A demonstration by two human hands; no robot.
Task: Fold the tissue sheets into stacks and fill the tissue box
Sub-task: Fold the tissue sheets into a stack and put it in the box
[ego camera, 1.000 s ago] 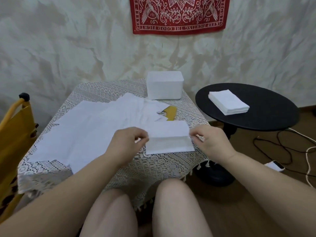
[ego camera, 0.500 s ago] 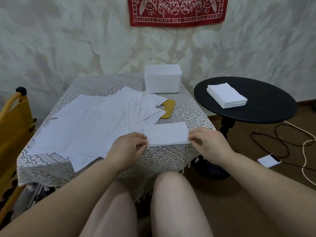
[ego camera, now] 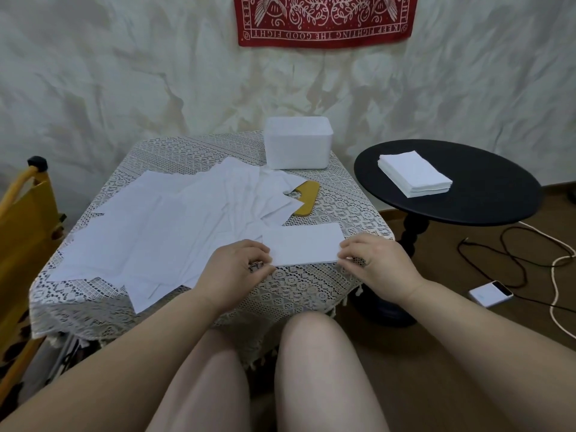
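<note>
Each grip is closed on an end of the same folded tissue sheet (ego camera: 304, 247): the left hand (ego camera: 232, 272) pinches its near-left corner, the right hand (ego camera: 378, 265) its near-right corner, with the fingers curled onto the edge. The sheet lies flat on the lace-covered surface (ego camera: 311, 285), close to the front edge, just right of the loose spread of unfolded tissue sheets (ego camera: 162, 226).

The white tissue box (ego camera: 297, 141) stands at the far side of the surface. A finished stack of folded tissues (ego camera: 414, 174) sits well apart on the round black side table (ego camera: 495, 194).

The main risk is likely a crooked fold. If one hand pulls or lifts ahead of the other, the thin layers could slip out of line or tear at the pinch. The open lace weave might snag a corner dragged across it. A careless sweep of the left forearm could push the loose sheets off the front edge onto the floor. A yellow phone-like object (ego camera: 307, 199) half buried under the sheets could catch a sheet being drawn out.
</note>
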